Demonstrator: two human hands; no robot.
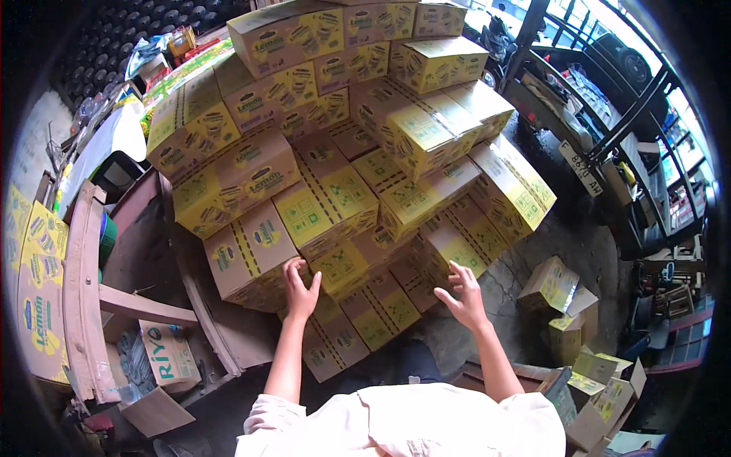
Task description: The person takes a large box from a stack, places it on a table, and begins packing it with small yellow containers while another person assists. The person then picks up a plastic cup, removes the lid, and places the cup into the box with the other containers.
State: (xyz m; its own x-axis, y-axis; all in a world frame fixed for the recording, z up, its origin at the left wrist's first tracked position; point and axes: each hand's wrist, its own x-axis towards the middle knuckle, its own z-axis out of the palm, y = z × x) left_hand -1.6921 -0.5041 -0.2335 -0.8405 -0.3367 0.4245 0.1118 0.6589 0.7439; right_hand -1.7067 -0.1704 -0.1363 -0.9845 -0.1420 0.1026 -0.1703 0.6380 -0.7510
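Observation:
A big stepped stack of yellow and brown printed cardboard cartons [324, 202] fills the middle of the view. My left hand [300, 286] is at the right corner of a carton [247, 247], fingers apart; whether it touches is unclear. My right hand [464, 297] hovers in front of another carton [462, 238] in the stack, fingers spread and holding nothing. Lower cartons [380, 309] lie between and beneath my hands.
A wooden frame [145, 305] with an opened box [164, 355] stands left, beside more cartons [42, 297]. At right are a truck bed [609, 137], a motorbike [495, 47], loose cartons [554, 285] on concrete [509, 270] and opened boxes [609, 396] lower down.

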